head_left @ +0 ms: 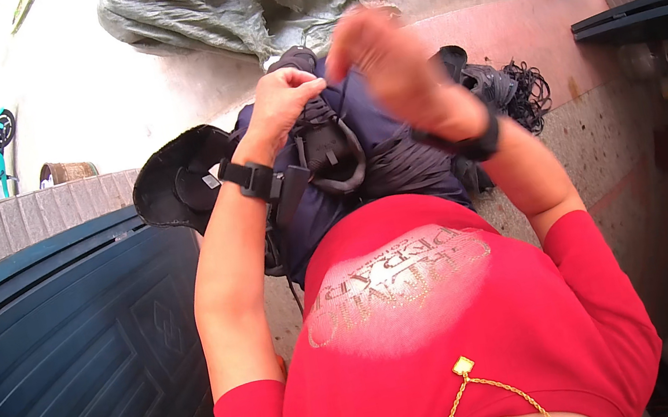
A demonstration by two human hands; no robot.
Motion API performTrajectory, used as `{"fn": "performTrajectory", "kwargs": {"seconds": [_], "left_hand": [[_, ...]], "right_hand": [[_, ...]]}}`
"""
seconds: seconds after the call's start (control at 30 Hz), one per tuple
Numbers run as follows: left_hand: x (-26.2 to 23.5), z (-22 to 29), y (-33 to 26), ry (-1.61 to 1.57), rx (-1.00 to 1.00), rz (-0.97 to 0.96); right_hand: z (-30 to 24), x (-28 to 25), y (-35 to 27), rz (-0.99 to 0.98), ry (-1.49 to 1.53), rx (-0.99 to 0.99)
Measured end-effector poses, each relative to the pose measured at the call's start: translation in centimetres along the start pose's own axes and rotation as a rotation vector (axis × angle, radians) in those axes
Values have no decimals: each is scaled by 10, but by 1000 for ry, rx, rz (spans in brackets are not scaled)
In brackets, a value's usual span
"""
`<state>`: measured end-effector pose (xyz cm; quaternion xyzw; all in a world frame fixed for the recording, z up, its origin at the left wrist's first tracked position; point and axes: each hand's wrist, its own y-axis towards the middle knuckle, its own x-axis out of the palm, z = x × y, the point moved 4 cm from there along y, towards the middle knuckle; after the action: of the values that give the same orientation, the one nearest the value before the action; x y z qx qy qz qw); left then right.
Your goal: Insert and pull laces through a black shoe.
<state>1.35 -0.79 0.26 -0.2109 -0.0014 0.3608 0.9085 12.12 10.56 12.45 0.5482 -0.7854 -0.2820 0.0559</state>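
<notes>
A black shoe (331, 155) lies across my lap, its opening toward me and its toe pointing away. Over its lacing area my left hand (282, 103) is closed, thumb and forefinger pinched together; whatever is between them is too small to make out. My right hand (385, 65) is raised just right of the shoe and smeared by motion, so its fingers do not show clearly. A bundle of black shoelaces (406, 162) rests on my dark trousers, to the right of the shoe.
Left of my lap sits a black curved piece (190, 176) with a small white tag. A tangle of black laces (530, 92) lies at the right. Ahead is a grey-green woven sack (227, 8). Dark door panels (84, 360) stand at the left.
</notes>
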Motion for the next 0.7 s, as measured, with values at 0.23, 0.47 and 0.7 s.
{"fn": "performTrajectory", "kwargs": {"seconds": [0.23, 0.47, 0.7], "left_hand": [[17, -12, -9, 753, 240, 100], [-19, -34, -46, 1094, 485, 191], [-20, -23, -70, 1295, 547, 200]], "right_hand": [[-95, -90, 54, 523, 333, -290], [15, -24, 21, 92, 76, 245], [93, 88, -82, -565, -217, 569]]}}
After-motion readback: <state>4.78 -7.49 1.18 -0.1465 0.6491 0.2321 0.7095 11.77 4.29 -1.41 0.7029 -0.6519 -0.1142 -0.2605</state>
